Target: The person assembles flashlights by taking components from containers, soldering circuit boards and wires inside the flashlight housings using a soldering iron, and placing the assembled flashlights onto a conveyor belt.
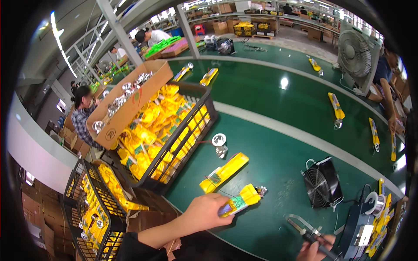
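My left hand point(203, 212) is closed on a yellow plastic housing point(247, 195) above the green bench. A green circuit board shows in the housing, and a silvery reflector point(261, 191) lies at its far end. Beyond it rests another yellow housing point(233, 171) with a board and thin wires. At the lower right, my right hand point(314, 249) grips a soldering iron point(300, 227), its tip pointing up and left, apart from the housing. A white-rimmed reflector point(219, 139) and a crumpled silvery piece point(221, 151) lie farther back.
A black crate point(174, 163) of yellow housings stands left, under a cardboard box point(130, 102) of reflectors. Right are a small black fan point(322, 185), a solder spool point(375, 203) and a blue-grey unit point(355, 232). Housings lie on the green conveyor point(270, 93); co-workers sit beyond.
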